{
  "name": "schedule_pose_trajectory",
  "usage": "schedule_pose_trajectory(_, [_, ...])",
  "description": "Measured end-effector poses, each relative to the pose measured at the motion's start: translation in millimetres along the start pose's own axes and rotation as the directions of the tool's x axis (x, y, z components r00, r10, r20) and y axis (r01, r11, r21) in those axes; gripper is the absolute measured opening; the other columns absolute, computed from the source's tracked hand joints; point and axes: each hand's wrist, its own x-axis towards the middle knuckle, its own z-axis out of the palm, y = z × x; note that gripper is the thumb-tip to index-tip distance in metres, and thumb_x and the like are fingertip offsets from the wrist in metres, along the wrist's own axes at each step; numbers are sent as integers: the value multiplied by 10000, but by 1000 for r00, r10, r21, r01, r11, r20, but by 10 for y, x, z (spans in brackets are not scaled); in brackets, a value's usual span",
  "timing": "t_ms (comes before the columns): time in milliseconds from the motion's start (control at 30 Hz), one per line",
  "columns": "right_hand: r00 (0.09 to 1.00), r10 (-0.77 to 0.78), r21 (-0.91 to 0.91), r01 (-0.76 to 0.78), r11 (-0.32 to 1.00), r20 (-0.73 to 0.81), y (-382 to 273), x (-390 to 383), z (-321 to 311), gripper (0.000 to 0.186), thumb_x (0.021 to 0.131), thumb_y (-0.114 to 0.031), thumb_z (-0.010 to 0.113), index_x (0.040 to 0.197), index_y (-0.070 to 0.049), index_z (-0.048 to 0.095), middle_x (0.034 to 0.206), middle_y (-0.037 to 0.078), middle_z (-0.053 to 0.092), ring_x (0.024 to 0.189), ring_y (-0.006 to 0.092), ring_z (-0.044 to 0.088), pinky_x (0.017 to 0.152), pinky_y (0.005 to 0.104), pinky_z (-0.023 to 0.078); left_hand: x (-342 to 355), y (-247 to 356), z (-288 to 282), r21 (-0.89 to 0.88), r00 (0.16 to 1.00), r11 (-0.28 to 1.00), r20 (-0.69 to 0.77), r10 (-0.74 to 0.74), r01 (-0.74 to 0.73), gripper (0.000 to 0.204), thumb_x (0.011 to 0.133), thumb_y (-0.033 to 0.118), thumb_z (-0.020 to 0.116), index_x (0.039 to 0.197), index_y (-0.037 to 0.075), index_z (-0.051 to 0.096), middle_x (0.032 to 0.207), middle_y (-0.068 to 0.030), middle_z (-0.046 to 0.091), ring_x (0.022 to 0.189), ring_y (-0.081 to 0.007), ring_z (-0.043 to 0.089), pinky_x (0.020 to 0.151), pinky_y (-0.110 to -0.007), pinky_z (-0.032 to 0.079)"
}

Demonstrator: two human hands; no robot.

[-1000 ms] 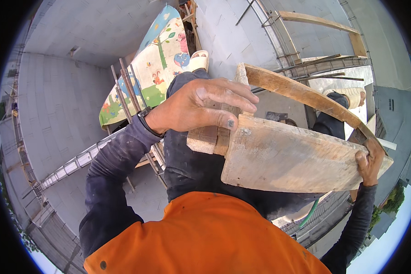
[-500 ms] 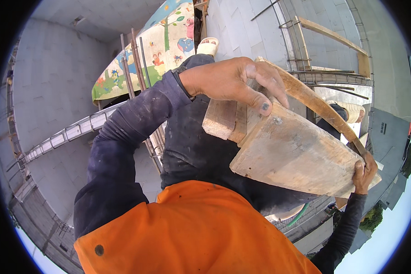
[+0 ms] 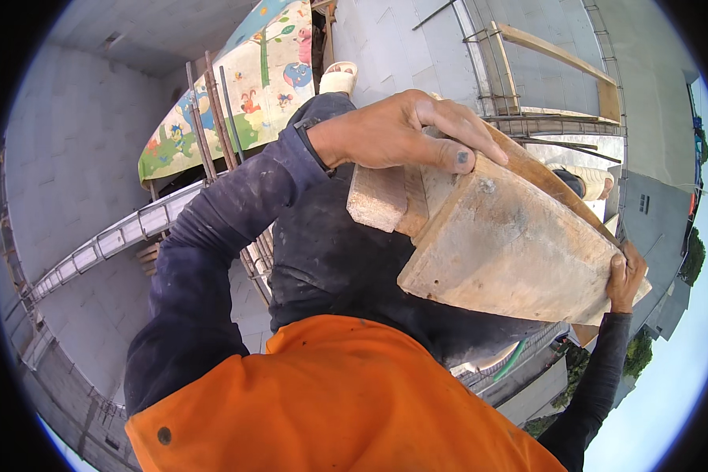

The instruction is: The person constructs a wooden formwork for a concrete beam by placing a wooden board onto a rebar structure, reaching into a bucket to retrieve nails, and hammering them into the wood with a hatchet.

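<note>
A wooden piece made of joined planks, a trough-like form, lies slantwise in front of my body. Its broad, worn front board faces me, a thinner plank shows behind it, and a short block sits at its left end. My left hand rests over the upper left end, thumb along the near edge and fingers reaching across the top. At the right end, my right hand is wrapped round the board, with its thumb on the front face. The inside of the form is mostly hidden.
Steel rods stand upright at the left, near a rebar cage beam. Behind them leans a colourful printed sheet. A timber frame is at the upper right. My sandalled feet are spread apart on either side.
The planks have tilted, so more of the front board shows and less of the plank behind. My left fingers and thumb lie flatter across the top edge. The view has shifted slightly.
</note>
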Motion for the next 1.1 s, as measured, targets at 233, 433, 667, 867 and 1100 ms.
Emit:
schedule_pose_trajectory(233, [996, 44, 36, -47, 998, 74, -82, 362, -63, 745, 1007, -708, 539, 801, -13, 369, 747, 69, 284, 708, 187, 325, 619, 403, 295, 166, -125, -73, -71, 998, 997, -66, 5, -9, 397, 1018, 395, 739, 1332, 157, 792, 1265, -49, 768, 1227, -233, 677, 1127, -376, 493])
schedule_pose_trajectory(433, [993, 63, 88, -72, 993, 95, -140, 647, -94, 704, 1018, -653, 568, 791, -12, 385, 745, 61, 293, 712, 171, 330, 618, 395, 303, 302, -112, -216, -42, 995, 998, -87, -56, 52, 421, 1040, 455, 699, 1335, 169, 791, 1287, -47, 768, 1258, -235, 679, 1167, -402, 467])
schedule_pose_trajectory(667, [988, 89, 107, -102, 989, 125, -119, 800, -108, 663, 1013, -602, 592, 801, 9, 449, 731, 79, 333, 710, 178, 358, 625, 392, 331, 410, -153, -329, -63, 995, 995, -64, -81, 76, 438, 1060, 455, 674, 1367, 156, 767, 1319, -51, 758, 1297, -231, 664, 1193, -411, 443])
schedule_pose_trajectory(867, [984, 102, 101, -117, 988, 146, -86, 964, -107, 654, 1019, -595, 583, 805, 11, 463, 732, 70, 346, 717, 168, 368, 630, 394, 340, 535, -224, -418, -68, 990, 993, -92, -107, 101, 456, 1060, 472, 673, 1362, 142, 765, 1329, -75, 756, 1301, -232, 662, 1204, -415, 430])
schedule_pose_trajectory(1100, [970, 119, 111, -145, 983, 214, -7, 1134, -117, 655, 1023, -600, 587, 782, -3, 464, 723, 38, 364, 736, 133, 370, 644, 365, 336, 618, -298, -483, -62, 988, 993, -112, -102, 95, 488, 1068, 511, 647, 1359, 137, 767, 1329, -83, 756, 1310, -244, 657, 1196, -421, 437])
